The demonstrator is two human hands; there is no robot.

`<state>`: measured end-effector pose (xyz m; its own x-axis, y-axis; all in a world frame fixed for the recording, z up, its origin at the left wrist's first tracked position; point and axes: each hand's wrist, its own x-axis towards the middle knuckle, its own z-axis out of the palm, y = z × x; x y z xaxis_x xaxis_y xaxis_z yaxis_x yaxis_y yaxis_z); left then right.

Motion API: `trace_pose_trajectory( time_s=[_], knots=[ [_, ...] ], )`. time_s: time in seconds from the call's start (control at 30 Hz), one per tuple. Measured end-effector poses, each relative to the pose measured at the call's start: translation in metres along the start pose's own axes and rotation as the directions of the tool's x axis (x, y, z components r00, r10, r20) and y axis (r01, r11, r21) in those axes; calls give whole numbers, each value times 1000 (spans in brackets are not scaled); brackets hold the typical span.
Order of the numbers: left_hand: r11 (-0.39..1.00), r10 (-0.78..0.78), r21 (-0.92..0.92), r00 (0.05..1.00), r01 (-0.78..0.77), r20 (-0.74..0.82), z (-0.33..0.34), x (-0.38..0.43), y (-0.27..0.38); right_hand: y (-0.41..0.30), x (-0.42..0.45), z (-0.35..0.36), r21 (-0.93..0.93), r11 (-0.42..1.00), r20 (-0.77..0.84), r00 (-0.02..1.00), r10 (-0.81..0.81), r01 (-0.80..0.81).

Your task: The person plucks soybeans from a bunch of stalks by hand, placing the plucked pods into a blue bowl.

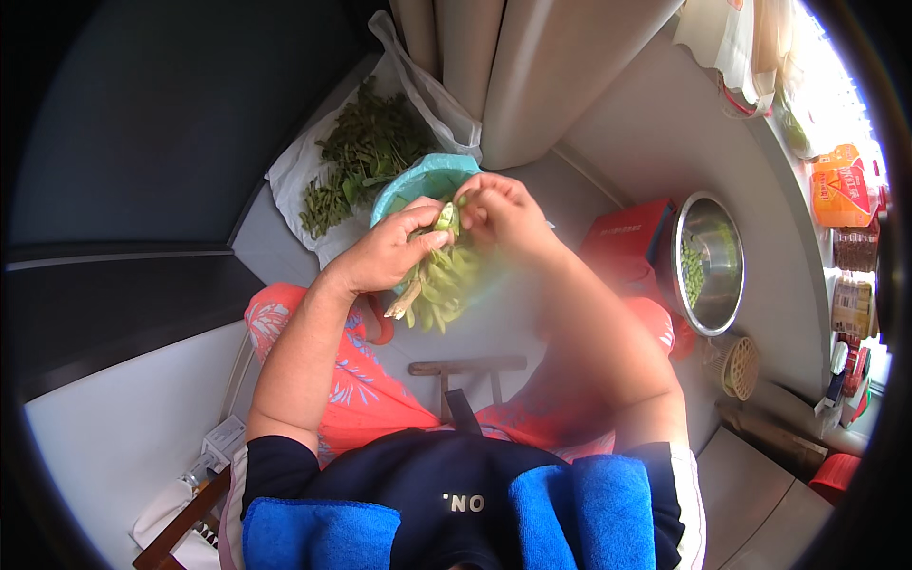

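My left hand (388, 242) grips a bunch of green bean pods (434, 288) on a cut stalk, whose pale end points down and left. One plump pod (447, 217) stands up between my left thumb and fingers. Right beside it, my right hand (507, 214) has its fingers pinched together around a small green bean (462, 202). Both hands are above a teal basin (442, 164), and they and the pods hide much of its inside. To the right, a steel bowl (725, 263) holds shelled green beans (691, 274).
Leafy bean stalks (374, 146) lie on a white plastic bag (288, 174) beyond the basin. A red box (627, 231) touches the bowl's left side. Nearer are a round perforated basket (742, 367) and a wooden bar (467, 365) between my legs. A dark panel (142, 135) borders the left.
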<state>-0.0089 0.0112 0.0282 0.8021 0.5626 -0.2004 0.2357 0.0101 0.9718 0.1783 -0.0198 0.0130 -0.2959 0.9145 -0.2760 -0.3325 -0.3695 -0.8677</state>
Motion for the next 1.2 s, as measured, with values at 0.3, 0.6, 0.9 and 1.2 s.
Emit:
trace_pose_trajectory(
  time_s=[0.3, 0.6, 0.9, 1.2],
  knots=[
    [961, 139, 259, 982, -102, -129, 1, 2, -11, -2, 4, 2, -241, 946, 76, 976, -204, 216],
    [929, 172, 369, 899, -13, -402, 13, 5, -14, 13, 2, 10, -571, 750, -48, 899, -436, 334],
    [966, 154, 259, 840, -17, -520, 26, 12, -9, 16, 3, 13, 7, 978, -268, 942, -201, 210],
    [951, 189, 306, 860, -40, -474, 15, 10, -3, 3, 1, 7, 10, 969, -111, 964, -243, 246]
  ],
)
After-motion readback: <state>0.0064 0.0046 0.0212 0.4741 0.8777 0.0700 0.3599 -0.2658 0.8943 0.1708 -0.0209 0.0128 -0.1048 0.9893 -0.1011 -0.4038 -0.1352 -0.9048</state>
